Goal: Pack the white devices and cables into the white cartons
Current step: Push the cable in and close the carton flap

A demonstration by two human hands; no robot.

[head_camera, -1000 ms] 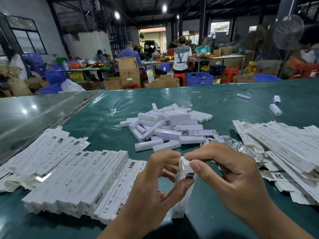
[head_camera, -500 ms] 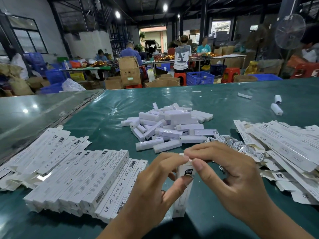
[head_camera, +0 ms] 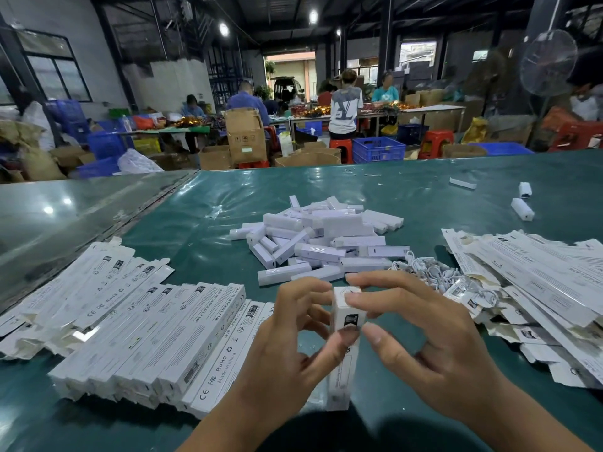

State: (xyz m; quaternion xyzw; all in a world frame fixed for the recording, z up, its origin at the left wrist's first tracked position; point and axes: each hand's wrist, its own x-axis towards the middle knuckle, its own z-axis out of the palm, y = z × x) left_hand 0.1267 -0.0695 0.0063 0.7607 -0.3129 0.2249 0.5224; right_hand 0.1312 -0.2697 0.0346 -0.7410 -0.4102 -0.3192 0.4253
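Both hands nudged slightly bench-centre: left hand (head_camera: 287, 350) grips upright long white cardboard carton (head_camera: 344, 347) near bench's near edge, right hand (head_camera: 421, 347) fingers pinch its top flap. Risk: misaligned tuck creases flap.

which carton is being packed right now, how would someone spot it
On the green table, look at the near edge between the row of cartons and the flat pile. The carton stands on end between the left hand and right hand, the only one held.
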